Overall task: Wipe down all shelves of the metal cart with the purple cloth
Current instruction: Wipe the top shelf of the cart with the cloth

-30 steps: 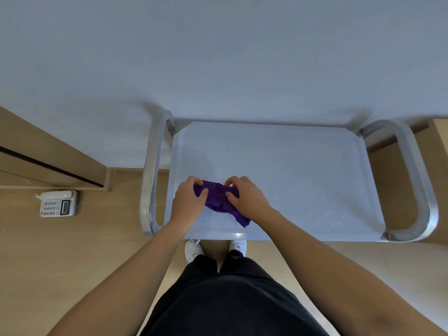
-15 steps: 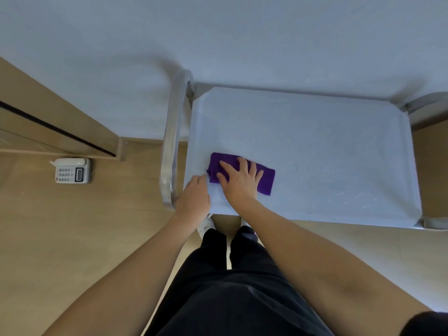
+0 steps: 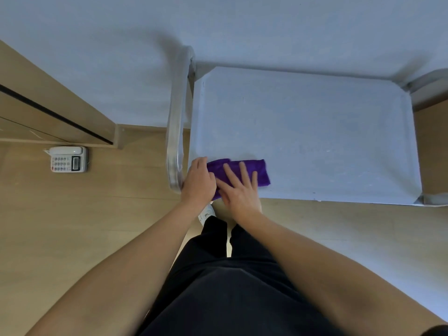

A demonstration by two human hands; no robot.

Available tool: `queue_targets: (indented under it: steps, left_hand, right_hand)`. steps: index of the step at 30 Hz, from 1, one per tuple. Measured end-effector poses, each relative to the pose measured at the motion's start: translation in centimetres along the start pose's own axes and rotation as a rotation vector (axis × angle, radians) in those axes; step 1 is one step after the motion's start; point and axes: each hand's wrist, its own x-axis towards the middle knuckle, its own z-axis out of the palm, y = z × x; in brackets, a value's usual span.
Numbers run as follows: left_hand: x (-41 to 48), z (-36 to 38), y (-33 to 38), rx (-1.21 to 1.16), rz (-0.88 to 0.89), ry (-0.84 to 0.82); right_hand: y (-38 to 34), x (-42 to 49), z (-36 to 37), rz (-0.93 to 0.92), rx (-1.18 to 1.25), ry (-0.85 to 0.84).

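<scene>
Wall (image 3: 218, 25): pale, plain, filled the 12 o'clock half of the view. Wood-tone floor (image 3: 72, 226) at 9 o'clock, a lighter strip at 3 o'clock.

Metal cart (image 3: 175, 132): stood against the wall. Top shelf (image 3: 315, 122) dull grey with a low raised lip on all sides. Tubular rail along its 9 o'clock side; part of a second rail at 3 o'clock, cut off by the frame. Lower shelves hidden beneath.

Person stood at the shelf's 6 o'clock edge, dark trousers (image 3: 230, 287), both forearms reaching toward 12 o'clock.

Hands side by side, touching. Right hand (image 3: 238, 190): flat, fingers straight and slightly spread, pressed palm-down on the purple cloth (image 3: 261, 172). Left hand (image 3: 197, 180): fingers curled, over the cloth's 9 o'clock end just inside the rail; could not tell whether it gripped the cloth or only rested there.

Cloth: folded into a strip, lay flat at the shelf's 7 o'clock corner, close to the near lip. Bare shelf stretched from it toward 12 and 3 o'clock.

Desk telephone (image 3: 68, 159) on the floor at 9 o'clock, well apart from the cart, beside a wooden cabinet base (image 3: 48, 103).
</scene>
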Motion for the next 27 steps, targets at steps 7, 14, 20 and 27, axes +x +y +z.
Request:
queue_targets:
  steps: [7,14,20,27]
  left_hand:
    - [0.2,-0.1,-1.4,0.04,-0.027,0.065]
    - [0.3,-0.3,-1.4,0.069,-0.048,0.0]
    - [0.4,-0.4,-1.2,0.038,-0.063,0.074]
    - [0.3,-0.8,-1.1,-0.012,-0.112,0.129]
  right_hand:
    - [-1.5,1.1,0.0,-0.113,-0.016,-0.042]
    - [5.3,1.9,-1.3,0.249,-0.043,-0.033]
    - [-0.5,3.4,-0.9,0.096,-0.009,-0.096]
    - [-0.2,5.9,-1.1,-0.036,-0.021,-0.085]
